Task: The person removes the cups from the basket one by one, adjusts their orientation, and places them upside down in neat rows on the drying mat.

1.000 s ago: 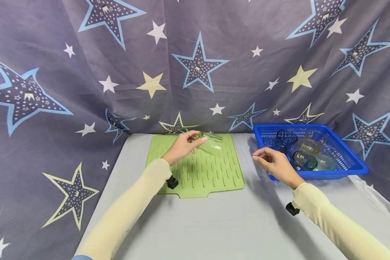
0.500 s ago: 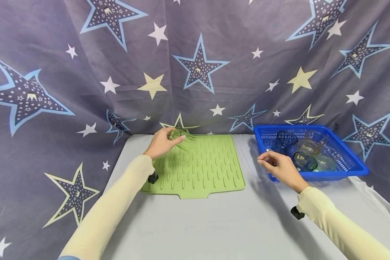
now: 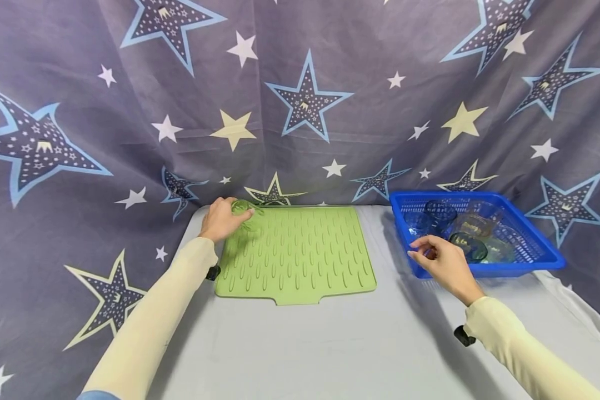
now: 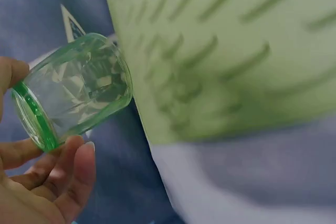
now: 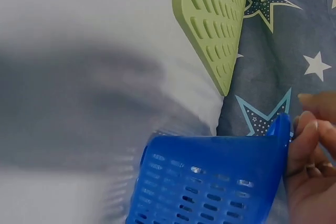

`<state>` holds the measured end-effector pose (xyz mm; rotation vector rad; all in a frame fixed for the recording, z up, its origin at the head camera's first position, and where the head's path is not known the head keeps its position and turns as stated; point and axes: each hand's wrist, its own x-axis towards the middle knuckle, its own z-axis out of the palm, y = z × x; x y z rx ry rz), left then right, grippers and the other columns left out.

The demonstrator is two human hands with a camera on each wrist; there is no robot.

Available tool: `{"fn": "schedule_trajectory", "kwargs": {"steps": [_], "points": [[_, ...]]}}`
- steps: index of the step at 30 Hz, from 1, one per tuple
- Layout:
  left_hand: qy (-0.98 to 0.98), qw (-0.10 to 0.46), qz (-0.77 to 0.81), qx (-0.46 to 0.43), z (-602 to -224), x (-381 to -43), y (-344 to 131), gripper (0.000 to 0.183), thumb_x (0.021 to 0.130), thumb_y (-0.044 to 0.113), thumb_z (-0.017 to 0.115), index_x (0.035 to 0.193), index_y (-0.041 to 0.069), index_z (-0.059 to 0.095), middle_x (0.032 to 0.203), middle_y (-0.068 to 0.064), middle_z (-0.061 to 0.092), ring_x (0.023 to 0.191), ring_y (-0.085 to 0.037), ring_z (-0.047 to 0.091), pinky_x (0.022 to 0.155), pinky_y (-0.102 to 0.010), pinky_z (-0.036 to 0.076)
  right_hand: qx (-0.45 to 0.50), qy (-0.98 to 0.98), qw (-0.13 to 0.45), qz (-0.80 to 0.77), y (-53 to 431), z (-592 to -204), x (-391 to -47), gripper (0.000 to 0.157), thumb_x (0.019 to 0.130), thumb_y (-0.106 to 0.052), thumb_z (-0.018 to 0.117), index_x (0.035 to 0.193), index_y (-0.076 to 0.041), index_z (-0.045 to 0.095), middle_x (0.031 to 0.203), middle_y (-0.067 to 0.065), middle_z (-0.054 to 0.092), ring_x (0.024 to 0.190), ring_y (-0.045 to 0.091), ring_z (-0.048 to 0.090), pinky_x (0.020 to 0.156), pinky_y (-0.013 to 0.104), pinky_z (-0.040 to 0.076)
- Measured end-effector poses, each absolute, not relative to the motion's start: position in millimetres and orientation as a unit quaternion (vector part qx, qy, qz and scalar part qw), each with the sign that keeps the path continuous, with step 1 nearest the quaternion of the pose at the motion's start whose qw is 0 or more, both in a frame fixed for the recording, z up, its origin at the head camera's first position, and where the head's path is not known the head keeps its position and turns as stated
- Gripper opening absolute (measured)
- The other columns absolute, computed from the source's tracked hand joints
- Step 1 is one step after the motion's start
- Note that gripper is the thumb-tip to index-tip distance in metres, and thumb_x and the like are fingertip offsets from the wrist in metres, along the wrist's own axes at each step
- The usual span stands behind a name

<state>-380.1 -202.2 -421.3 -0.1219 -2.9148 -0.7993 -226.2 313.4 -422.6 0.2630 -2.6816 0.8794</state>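
My left hand (image 3: 223,218) grips a clear green glass cup (image 3: 246,214) over the back left corner of the green ridged drying mat (image 3: 300,250). In the left wrist view the fingers and thumb hold the cup (image 4: 79,85) by its thick base, and its rim points toward the mat (image 4: 220,93). Whether that rim touches the mat is unclear. My right hand (image 3: 445,266) hovers by the front left of the blue plastic basket (image 3: 517,271), fingers loosely curled, nothing in them. In the right wrist view its fingertips lie close to the basket rim (image 5: 282,129); contact cannot be made out.
Several see-through glasses, including a dark-rimmed glass (image 3: 469,247) and an amber glass (image 3: 474,225), lie inside the basket. A white cloth (image 3: 305,350) covers the table. Behind it hangs a star-patterned curtain (image 3: 380,133).
My left hand has carried the green glass cup leftward across the mat to its back left corner. The right hand has shifted slightly right and down, nearer the basket's front.
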Motion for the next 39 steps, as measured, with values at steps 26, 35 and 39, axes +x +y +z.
{"fn": "schedule_trajectory", "kwargs": {"steps": [26, 35, 39], "points": [[-0.976, 0.128, -0.177, -0.018, -443.5, -411.0, -219.4, 0.066, 0.094, 0.043, 0.072, 0.128, -0.012, 0.059, 0.119, -0.034, 0.058, 0.115, -0.052, 0.052, 0.096, -0.064, 0.045, 0.109, -0.937, 0.257, 0.211, 323.1, -437.1, -213.1, 0.02, 0.083, -0.025, 0.088, 0.082, -0.011, 0.074, 0.076, 0.0, 0.064, 0.062, 0.011, 0.051, 0.058, 0.033, 0.044], [-0.979, 0.116, -0.162, -0.039, -447.1, -424.3, -212.1, 0.068, 0.095, 0.047, 0.07, 0.134, -0.008, 0.058, 0.123, -0.033, 0.058, 0.117, -0.052, 0.051, 0.094, -0.066, 0.046, 0.108, -0.935, 0.264, 0.213, 324.4, -439.8, -213.5, 0.02, 0.083, -0.023, 0.089, 0.081, -0.011, 0.072, 0.074, -0.001, 0.061, 0.06, 0.011, 0.049, 0.056, 0.032, 0.043], [-0.983, 0.099, -0.148, -0.05, -446.0, -426.7, -208.8, 0.07, 0.096, 0.046, 0.069, 0.14, -0.007, 0.055, 0.127, -0.034, 0.056, 0.121, -0.053, 0.048, 0.095, -0.066, 0.045, 0.107, -0.934, 0.264, 0.214, 324.0, -440.2, -212.5, 0.02, 0.082, -0.022, 0.089, 0.081, -0.011, 0.072, 0.074, -0.001, 0.06, 0.059, 0.011, 0.048, 0.056, 0.031, 0.043]]}}
